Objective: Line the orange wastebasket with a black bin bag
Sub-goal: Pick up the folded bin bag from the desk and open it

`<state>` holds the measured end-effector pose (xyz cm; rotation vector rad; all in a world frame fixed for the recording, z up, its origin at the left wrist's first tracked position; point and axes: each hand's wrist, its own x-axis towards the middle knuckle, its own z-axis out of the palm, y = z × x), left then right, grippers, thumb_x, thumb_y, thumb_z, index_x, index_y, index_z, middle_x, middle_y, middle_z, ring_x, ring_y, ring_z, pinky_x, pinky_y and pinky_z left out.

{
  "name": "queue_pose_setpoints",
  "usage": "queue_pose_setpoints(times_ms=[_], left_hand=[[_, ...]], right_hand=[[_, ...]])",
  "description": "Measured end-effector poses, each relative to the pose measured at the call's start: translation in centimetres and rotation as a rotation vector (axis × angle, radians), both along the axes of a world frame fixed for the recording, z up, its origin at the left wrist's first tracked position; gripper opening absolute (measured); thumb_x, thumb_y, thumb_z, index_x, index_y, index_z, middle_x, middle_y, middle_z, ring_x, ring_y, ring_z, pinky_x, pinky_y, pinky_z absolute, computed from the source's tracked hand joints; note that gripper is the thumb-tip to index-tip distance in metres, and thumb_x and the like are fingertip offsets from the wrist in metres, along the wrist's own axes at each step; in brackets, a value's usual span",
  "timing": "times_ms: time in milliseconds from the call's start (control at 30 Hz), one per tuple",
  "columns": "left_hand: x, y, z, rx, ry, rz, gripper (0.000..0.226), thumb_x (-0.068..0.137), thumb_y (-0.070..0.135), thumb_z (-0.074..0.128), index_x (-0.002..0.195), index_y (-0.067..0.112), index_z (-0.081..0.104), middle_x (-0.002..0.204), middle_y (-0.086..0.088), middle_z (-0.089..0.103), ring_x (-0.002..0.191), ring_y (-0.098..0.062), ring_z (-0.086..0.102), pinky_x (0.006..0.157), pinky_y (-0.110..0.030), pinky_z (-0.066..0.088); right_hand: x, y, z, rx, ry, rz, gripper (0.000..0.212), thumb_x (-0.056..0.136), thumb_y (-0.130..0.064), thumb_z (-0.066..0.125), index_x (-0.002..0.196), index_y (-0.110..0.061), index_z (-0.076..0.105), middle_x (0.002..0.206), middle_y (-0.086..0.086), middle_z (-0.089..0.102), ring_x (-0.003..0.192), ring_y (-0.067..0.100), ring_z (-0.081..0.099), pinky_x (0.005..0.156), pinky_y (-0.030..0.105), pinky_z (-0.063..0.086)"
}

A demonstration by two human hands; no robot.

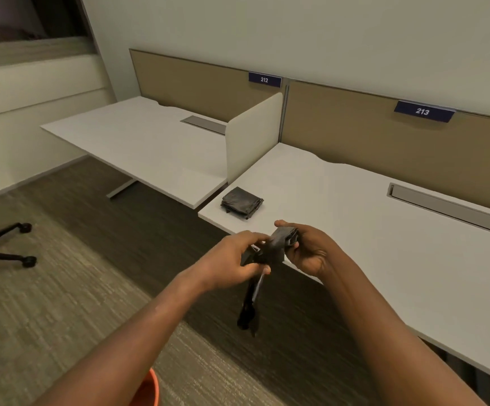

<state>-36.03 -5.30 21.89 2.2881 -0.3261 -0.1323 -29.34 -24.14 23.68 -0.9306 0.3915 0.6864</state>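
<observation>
**Bag half unfolded, basket almost out of sight**

Taking the nearer bench point(384, 230) as landmark: the orange wastebasket point(152, 388) sits on the carpet well in front of its front edge, only a sliver of rim showing under the left forearm. Above that edge, the left hand point(235, 259) pinches one end of the black bin bag point(270, 250) and the right hand point(308, 250) is closed around the still-folded bundle; a loose tail hangs below. The thin film may cling or tear if tugged before the mouth is found, and the tail could snag the bench edge. A spare folded bag point(242, 203) lies on the bench's left corner. A chair base point(3, 244) stands far left of the bench, clear of the work.
</observation>
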Motion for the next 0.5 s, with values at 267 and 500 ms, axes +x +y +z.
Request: queue_pose_setpoints(times_ms=[267, 500], left_hand=[[-7.2, 5.4, 0.7, -0.64, 0.148, 0.33, 0.012, 0.093, 0.019, 0.067, 0.101, 0.013, 0.074, 0.093, -0.013, 0.078, 0.084, -0.025, 0.074, 0.08, -0.046, 0.061], [-12.0, 8.4, 1.7, -0.76, 0.319, 0.291, 0.019, 0.095, 0.022, 0.063, 0.104, 0.006, 0.069, 0.091, -0.014, 0.077, 0.079, -0.026, 0.074, 0.066, -0.036, 0.058]], right_hand=[[-8.5, 5.0, 1.5, -0.038, -0.164, -0.179, 0.049, 0.09, -0.041, 0.068, 0.124, -0.01, 0.052, 0.11, 0.02, 0.069, 0.088, 0.028, 0.072, 0.059, 0.03, 0.061], [-16.6, 9.8, 4.1, -0.602, -0.707, 0.147, 0.074, 0.068, -0.071, 0.069, 0.12, -0.019, 0.061, 0.106, 0.005, 0.074, 0.092, 0.021, 0.073, 0.072, 0.03, 0.059]])
